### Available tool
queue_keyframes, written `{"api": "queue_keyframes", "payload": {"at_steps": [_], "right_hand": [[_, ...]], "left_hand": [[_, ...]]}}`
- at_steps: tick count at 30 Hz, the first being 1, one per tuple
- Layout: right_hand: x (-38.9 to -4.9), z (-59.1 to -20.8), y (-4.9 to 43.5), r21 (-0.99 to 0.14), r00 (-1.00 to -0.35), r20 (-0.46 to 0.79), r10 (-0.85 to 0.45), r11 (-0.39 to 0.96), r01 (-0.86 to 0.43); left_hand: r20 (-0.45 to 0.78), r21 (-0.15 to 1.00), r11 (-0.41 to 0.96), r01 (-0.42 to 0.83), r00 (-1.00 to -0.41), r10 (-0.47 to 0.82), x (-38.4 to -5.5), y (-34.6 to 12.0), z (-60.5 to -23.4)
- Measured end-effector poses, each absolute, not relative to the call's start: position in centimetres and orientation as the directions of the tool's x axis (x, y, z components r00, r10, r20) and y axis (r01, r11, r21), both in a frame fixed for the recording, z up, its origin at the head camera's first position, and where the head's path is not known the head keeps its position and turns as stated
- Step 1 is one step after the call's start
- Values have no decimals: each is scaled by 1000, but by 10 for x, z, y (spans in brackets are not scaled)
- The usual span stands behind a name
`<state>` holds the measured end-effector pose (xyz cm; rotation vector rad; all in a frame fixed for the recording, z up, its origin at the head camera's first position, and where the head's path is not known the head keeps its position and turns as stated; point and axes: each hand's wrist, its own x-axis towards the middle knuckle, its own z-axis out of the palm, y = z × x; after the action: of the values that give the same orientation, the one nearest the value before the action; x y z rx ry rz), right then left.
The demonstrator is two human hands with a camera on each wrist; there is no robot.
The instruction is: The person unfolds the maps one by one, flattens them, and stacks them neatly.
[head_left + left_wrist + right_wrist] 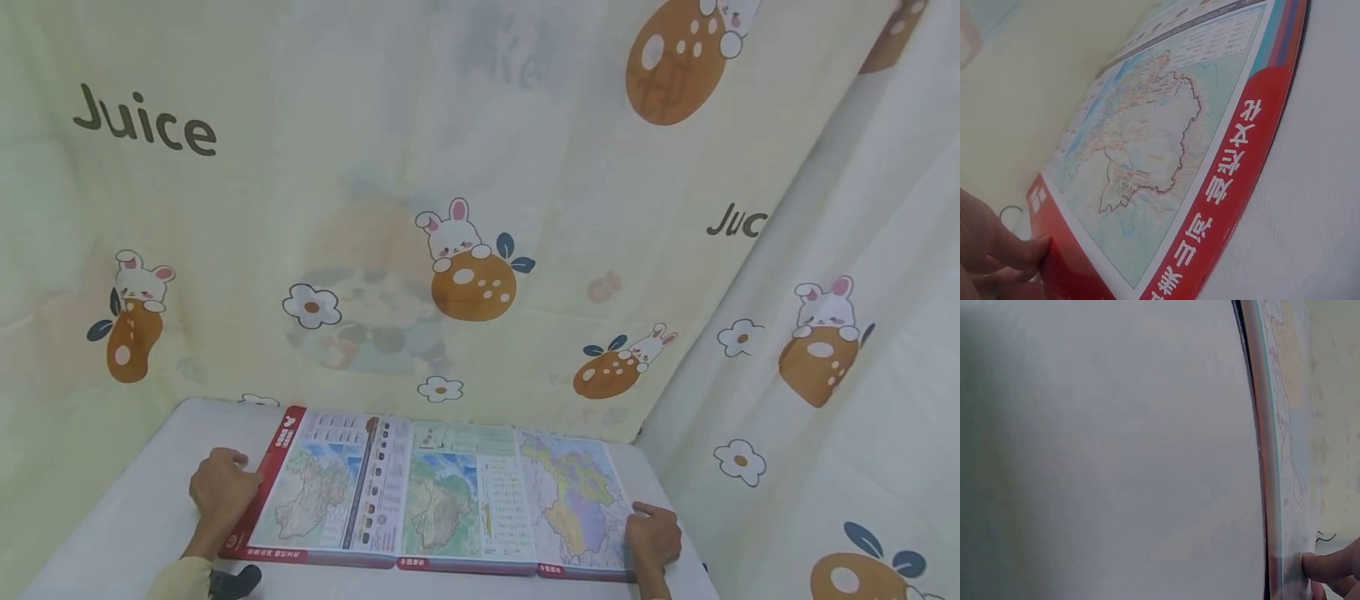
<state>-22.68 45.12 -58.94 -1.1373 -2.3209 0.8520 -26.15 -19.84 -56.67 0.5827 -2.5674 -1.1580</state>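
map book is already spread flat on the table, left hand and right hand each pinching an outer edge, so nothing's folded shut yet

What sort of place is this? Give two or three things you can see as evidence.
Probably a makeshift recording booth rather than a classroom: printed curtains with rabbits, oranges and the word "Juice" wall off a small white table. On it lies an unfolded map sheet, held at its ends by the left hand and right hand.
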Motion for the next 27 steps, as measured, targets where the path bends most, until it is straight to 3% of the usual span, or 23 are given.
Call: {"api": "queue_keyframes", "payload": {"at_steps": [6,10,16,19,22,27], "right_hand": [[-226,-586,453,-618,-562,87,822,487,617],[-225,-586,451,-607,-575,117,810,516,604],[-219,-580,445,-614,-598,195,777,572,544],[-218,-574,440,-642,-627,261,734,617,455],[-222,-558,420,-639,-705,336,624,702,316],[-233,-525,359,-519,-860,435,266,855,2]], "left_hand": [[120,746,624,-233,-874,-471,-263,-194,-570],[187,703,683,-198,-876,-445,-260,-195,-573],[168,691,692,-212,-883,-438,-259,-191,-567],[189,697,696,-173,-892,-411,-261,-185,-557],[289,674,737,-39,-905,-312,-263,-176,-546],[406,568,801,188,-911,-74,-266,-148,-533]]}}
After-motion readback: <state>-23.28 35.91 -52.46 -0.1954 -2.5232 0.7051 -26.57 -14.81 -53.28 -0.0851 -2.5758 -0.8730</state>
